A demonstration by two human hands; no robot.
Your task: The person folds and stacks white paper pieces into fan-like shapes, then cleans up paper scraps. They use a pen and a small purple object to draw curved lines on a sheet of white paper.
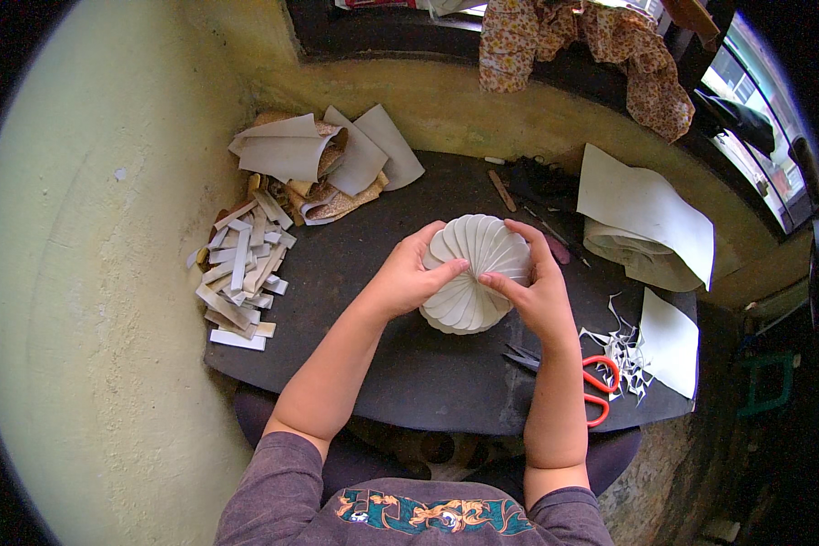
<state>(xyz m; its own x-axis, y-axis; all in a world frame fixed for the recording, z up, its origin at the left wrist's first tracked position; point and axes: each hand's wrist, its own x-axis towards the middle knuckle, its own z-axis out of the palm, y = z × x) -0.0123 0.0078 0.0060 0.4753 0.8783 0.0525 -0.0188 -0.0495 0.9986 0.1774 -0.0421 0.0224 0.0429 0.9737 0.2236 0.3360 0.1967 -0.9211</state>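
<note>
Above the middle of the dark table, a round fan of thin white petal-shaped pieces (467,308) overlaps in a spiral around a centre point. My left hand (414,278) grips its left side, the thumb pressed near the centre. On the opposite side my right hand (544,289) is closed around the edge, with its thumb also laid near the centre. The undersides of the pieces and some of my fingertips are hidden. Scissors with red handles (601,375) lie by my right forearm, which covers part of them.
White strips (241,264) are heaped at the table's left edge. Behind them lie folded sheets (287,155). A rolled white sheet (646,214), thin offcuts (621,359) and a flat white sheet (672,350) occupy the right side. The black tabletop (355,364) meets a yellowish wall (109,273).
</note>
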